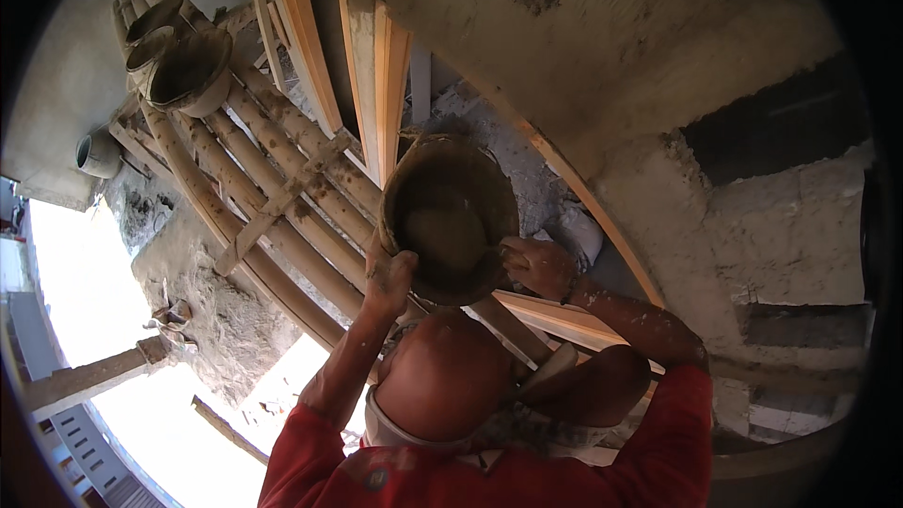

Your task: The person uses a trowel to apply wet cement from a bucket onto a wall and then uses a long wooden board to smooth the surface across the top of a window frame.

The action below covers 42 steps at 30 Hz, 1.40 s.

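Observation:
A dark, mud-caked bucket (491,177) is in front of me, with its open mouth facing up. Wet grey-brown mortar (446,237) lies in its bottom. My left hand (389,280) is closed on the near left side of the rim, thumb over the edge. On the right, my right hand (540,267) is closed at the rim, its fingertips partly hidden against the bucket. Whether it holds the rim itself or a handle, I cannot tell. Both forearms come up from red sleeves, and the right one is spattered with pale specks.
A scaffold of round wooden poles (246,177) runs to the far left, with a crosspiece (273,218) over it. Several more buckets (213,87) stand at its far end. Wooden frames (388,85) rise beyond my bucket. A rough plastered wall (621,85) fills the right.

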Available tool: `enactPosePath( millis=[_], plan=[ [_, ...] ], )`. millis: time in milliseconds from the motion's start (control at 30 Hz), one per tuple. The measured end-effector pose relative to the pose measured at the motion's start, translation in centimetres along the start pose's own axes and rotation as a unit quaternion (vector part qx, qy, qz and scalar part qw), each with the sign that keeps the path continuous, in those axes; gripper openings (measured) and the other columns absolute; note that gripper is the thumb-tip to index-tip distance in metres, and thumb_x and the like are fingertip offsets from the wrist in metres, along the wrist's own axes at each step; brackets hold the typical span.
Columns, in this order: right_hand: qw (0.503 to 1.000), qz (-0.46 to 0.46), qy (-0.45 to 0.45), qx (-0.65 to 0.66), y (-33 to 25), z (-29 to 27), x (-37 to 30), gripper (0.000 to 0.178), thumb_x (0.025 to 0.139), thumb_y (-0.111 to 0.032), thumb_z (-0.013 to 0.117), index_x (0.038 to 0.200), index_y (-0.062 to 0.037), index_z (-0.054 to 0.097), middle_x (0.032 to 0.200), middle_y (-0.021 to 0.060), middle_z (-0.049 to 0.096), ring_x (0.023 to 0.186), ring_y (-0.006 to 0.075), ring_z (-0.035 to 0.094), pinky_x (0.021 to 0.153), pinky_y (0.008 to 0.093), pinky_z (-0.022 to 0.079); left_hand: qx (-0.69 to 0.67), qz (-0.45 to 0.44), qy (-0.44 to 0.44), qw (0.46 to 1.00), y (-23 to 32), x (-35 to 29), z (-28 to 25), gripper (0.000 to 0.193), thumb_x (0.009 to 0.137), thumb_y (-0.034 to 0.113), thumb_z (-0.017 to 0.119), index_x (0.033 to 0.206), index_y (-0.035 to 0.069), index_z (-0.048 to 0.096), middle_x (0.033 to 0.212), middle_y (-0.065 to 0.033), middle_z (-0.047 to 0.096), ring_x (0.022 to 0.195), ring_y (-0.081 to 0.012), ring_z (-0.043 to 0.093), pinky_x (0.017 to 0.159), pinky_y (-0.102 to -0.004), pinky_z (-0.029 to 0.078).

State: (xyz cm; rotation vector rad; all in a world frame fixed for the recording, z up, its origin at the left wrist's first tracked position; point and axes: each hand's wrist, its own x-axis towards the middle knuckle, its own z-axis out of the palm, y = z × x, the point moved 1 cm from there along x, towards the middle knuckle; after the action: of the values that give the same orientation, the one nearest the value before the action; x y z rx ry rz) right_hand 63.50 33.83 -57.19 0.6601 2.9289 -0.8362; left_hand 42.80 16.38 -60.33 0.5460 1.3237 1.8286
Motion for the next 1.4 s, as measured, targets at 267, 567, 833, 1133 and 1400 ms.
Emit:
enactPosePath(
  millis=[267, 567, 833, 1133, 1400],
  plan=[
    [0.999, 0.017, 0.001, -0.035, -1.3, -3.6, 0.9, 0.046, 0.074, -0.018, 0.070, 0.117, -0.0068, 0.056, 0.097, 0.0163, 0.065, 0.087, 0.0336, 0.063, 0.078, 0.0419, 0.050, 0.051, 0.012, 0.033, 0.998, 0.3, 0.0, -0.6, 0.054, 0.074, 0.000, 0.046, 0.128, -0.006, 0.041, 0.114, -0.0130, 0.058, 0.104, -0.0194, 0.053, 0.091, -0.0302, 0.043],
    [0.998, -0.050, -0.021, -0.006, -7.6, -12.6, 1.7, 0.044, 0.073, -0.016, 0.070, 0.113, -0.0054, 0.055, 0.095, 0.0160, 0.064, 0.083, 0.0348, 0.062, 0.076, 0.0396, 0.049, 0.122, 0.034, 0.059, 0.990, -1.1, -0.8, -3.8, 0.031, 0.078, 0.017, 0.047, 0.094, -0.007, 0.059, 0.106, -0.0179, 0.055, 0.095, -0.0247, 0.053, 0.082, -0.0312, 0.044],
    [0.977, 0.094, -0.103, 0.159, -8.8, -18.3, 1.1, 0.042, 0.077, -0.021, 0.069, 0.111, 0.0014, 0.060, 0.093, 0.0137, 0.067, 0.085, 0.0190, 0.063, 0.077, 0.0327, 0.048, 0.086, 0.034, 0.091, 0.992, 1.7, -3.0, -5.4, 0.046, 0.076, 0.018, 0.048, 0.114, -0.008, 0.048, 0.107, -0.0143, 0.058, 0.094, -0.0205, 0.054, 0.086, -0.0300, 0.043],
    [0.962, 0.097, 0.220, -0.126, -6.5, -27.7, -3.1, 0.040, 0.081, -0.016, 0.062, 0.115, 0.0038, 0.057, 0.097, 0.0175, 0.065, 0.088, 0.0266, 0.063, 0.079, 0.0344, 0.048, 0.043, -0.025, 0.076, 0.996, 0.6, -3.0, -6.1, 0.055, 0.071, 0.009, 0.046, 0.124, -0.007, 0.044, 0.116, -0.0147, 0.057, 0.106, -0.0199, 0.053, 0.091, -0.0289, 0.042],
    [0.948, 0.043, 0.001, -0.317, -5.3, -12.7, -0.8, 0.036, 0.081, -0.016, 0.058, 0.115, -0.0062, 0.056, 0.093, 0.0185, 0.062, 0.097, 0.0347, 0.060, 0.083, 0.0429, 0.050, 0.064, -0.018, 0.032, 0.997, 1.3, -0.3, 0.5, 0.057, 0.070, 0.000, 0.044, 0.126, -0.004, 0.045, 0.115, -0.0134, 0.059, 0.101, -0.0202, 0.058, 0.088, -0.0294, 0.047]
  ],
)
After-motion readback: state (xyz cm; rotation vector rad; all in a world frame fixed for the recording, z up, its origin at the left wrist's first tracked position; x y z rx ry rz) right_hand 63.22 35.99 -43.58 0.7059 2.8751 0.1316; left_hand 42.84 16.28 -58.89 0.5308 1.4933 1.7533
